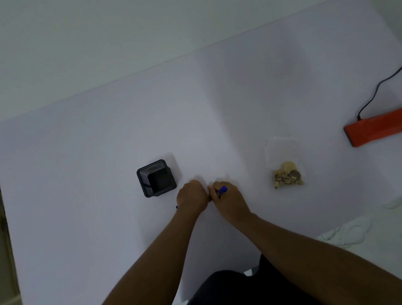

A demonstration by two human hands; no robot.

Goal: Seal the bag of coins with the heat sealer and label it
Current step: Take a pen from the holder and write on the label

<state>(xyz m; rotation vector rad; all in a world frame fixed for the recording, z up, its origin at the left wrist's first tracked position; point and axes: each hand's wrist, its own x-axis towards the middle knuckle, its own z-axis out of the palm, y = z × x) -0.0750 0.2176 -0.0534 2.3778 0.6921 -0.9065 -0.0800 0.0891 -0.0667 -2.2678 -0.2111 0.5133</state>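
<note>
On the pale lavender table (90,147), the clear plastic bag of coins (287,175) lies flat to the right of both hands, well apart from them, with the coins gathered at its near end. The right hand (228,201) has its fingers curled around a blue pen (222,190), and the left hand (192,197), fingers curled and touching the right, shows a blue tip at its wrist side; whether it grips the pen's other part cannot be told. A black square mesh holder (156,178) stands just left of the hands, and the orange-red heat sealer (387,123) with its black cord (379,86) sits at the far right edge.
</note>
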